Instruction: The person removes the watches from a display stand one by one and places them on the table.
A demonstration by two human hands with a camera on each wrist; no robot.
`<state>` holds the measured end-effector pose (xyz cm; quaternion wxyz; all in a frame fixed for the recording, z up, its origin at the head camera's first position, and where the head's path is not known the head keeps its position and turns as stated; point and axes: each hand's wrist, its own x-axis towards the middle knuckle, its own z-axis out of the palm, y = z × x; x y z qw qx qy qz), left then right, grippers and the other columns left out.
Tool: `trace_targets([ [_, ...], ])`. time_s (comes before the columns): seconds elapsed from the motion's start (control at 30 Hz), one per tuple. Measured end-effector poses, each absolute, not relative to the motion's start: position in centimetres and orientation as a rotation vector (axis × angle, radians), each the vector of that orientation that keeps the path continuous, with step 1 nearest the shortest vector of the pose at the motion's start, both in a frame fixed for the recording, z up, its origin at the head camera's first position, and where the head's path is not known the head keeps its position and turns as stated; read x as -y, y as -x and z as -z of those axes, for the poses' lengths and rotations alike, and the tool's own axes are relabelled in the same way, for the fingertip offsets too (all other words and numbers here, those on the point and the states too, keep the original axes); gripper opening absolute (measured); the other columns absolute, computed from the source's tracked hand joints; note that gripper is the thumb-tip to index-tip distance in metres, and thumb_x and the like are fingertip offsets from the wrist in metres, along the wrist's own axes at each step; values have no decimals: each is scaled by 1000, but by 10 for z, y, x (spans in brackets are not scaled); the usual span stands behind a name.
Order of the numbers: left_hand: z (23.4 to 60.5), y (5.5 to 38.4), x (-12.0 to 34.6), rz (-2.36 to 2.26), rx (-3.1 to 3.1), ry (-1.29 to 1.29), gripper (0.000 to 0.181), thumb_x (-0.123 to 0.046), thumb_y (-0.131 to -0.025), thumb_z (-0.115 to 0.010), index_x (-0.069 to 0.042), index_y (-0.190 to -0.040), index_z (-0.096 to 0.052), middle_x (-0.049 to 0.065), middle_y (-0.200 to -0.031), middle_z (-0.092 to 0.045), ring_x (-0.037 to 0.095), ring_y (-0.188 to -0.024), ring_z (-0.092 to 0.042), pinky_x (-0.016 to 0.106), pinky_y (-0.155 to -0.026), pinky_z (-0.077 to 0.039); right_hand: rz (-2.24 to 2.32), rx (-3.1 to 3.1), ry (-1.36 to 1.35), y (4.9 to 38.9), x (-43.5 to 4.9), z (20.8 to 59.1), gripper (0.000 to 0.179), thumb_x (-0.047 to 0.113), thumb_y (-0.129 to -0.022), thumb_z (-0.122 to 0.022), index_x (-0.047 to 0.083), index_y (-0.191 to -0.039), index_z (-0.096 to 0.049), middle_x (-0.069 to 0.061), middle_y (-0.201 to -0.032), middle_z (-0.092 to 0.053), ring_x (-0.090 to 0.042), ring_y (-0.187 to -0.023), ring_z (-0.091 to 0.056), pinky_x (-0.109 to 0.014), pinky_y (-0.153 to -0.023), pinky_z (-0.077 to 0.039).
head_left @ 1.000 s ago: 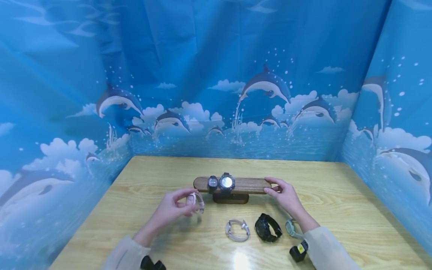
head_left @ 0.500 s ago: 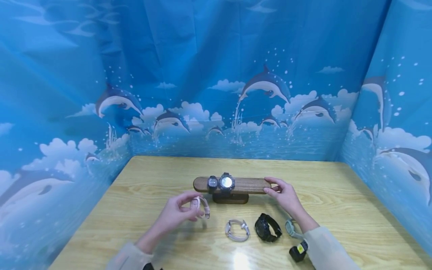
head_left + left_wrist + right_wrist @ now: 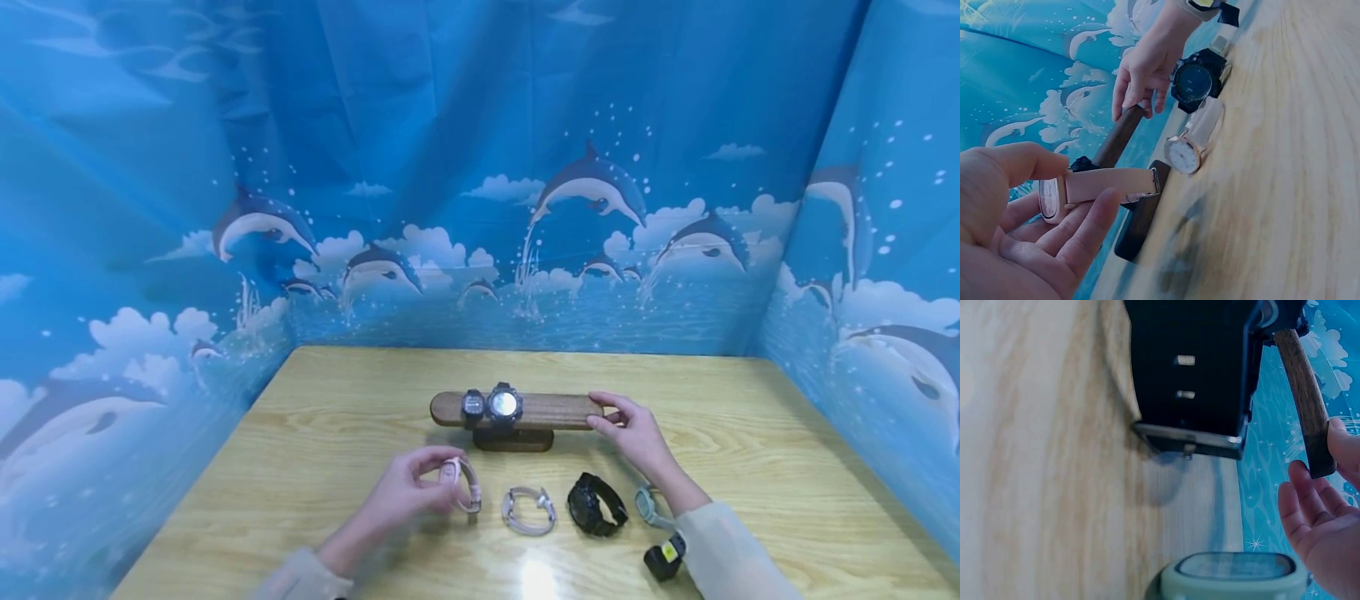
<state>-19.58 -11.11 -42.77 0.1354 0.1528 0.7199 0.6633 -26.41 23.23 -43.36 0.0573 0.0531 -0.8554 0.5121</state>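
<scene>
My left hand pinches a pale pink wristwatch by its case, between thumb and fingers, with its strap buckled into a loop. It is held in front of the left part of a dark wooden watch stand. The right hand grips the right end of the stand's bar between thumb and fingers. Left of the bar's middle, a small dark digital watch and a larger black watch are strapped around it. Just right of the left hand, a whitish-strapped watch lies on the table.
A chunky black watch rests on the table before the stand. Beside the right forearm are a mint-green watch and a black watch with a yellow face. A dolphin-print curtain encloses the table's back and sides.
My left hand has moved right and nearer to me, carrying the pink wristwatch from the stand's left end toward the whitish-strapped watch. The right hand has stayed on the bar's end.
</scene>
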Motion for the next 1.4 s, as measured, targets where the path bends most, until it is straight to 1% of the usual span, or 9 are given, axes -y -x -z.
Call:
trace_targets([
  [0.07,430,196,109,-1917,-2078,-414,52,-9,-80,-70,1,-126,-50,18,-110,-60,35,-86,-64,46,-75,-55,-1550,2594,-163,265,-232,434,45,22,-87,-66,7,-128,-55,-17,-124,-54,-23,-88,-58,-33,-68,-52],
  [0.3,438,196,105,-1910,-2091,-379,51,-9,-76,-73,0,-123,-53,16,-113,-59,30,-87,-63,42,-73,-56,-1539,2596,-154,265,-233,434,44,21,-87,-67,7,-127,-56,-16,-123,-55,-22,-88,-58,-32,-67,-52],
  [0.4,441,195,105,-1920,-2072,-365,52,-6,-75,-73,1,-122,-53,17,-113,-58,31,-89,-63,40,-73,-56,-1536,2596,-154,265,-232,435,44,20,-86,-67,7,-127,-56,-16,-123,-55,-22,-87,-58,-33,-67,-53],
  [0.57,444,193,105,-1937,-2054,-340,54,-3,-74,-73,3,-123,-52,19,-115,-57,32,-90,-63,39,-74,-56,-1534,2596,-158,265,-231,436,43,20,-87,-66,7,-127,-56,-16,-122,-56,-22,-87,-58,-30,-64,-52],
  [0.7,447,194,107,-1927,-2072,-339,54,-5,-74,-74,3,-123,-52,19,-120,-56,28,-90,-62,38,-74,-56,-1539,2596,-153,265,-231,437,43,21,-87,-67,8,-127,-56,-15,-121,-56,-22,-87,-58,-33,-66,-53],
  [0.83,451,195,111,-1930,-2049,-351,54,-6,-75,-73,6,-123,-51,22,-121,-55,28,-89,-63,38,-74,-56,-1546,2594,-159,265,-231,437,44,20,-87,-67,7,-127,-56,-16,-119,-56,-22,-86,-58,-37,-68,-53],
  [1.03,454,198,114,-1937,-2009,-317,52,-3,-76,-72,6,-122,-51,24,-119,-55,29,-88,-64,38,-75,-56,-1546,2588,-168,266,-231,436,44,20,-87,-66,8,-128,-56,-14,-122,-55,-21,-87,-58,-35,-68,-53],
  [1.23,453,197,116,-1952,-1991,-288,51,2,-76,-69,6,-124,-51,24,-118,-52,31,-90,-63,36,-76,-56,-1547,2598,-151,265,-233,436,43,19,-87,-66,9,-127,-56,-14,-123,-55,-23,-89,-58,-34,-69,-53],
  [1.4,452,196,119,-1891,-2084,-327,51,0,-77,-69,5,-124,-52,23,-116,-53,28,-91,-62,36,-76,-56,-1554,2607,-148,264,-233,435,43,20,-87,-66,9,-128,-56,-15,-124,-54,-24,-91,-58,-37,-71,-53],
])
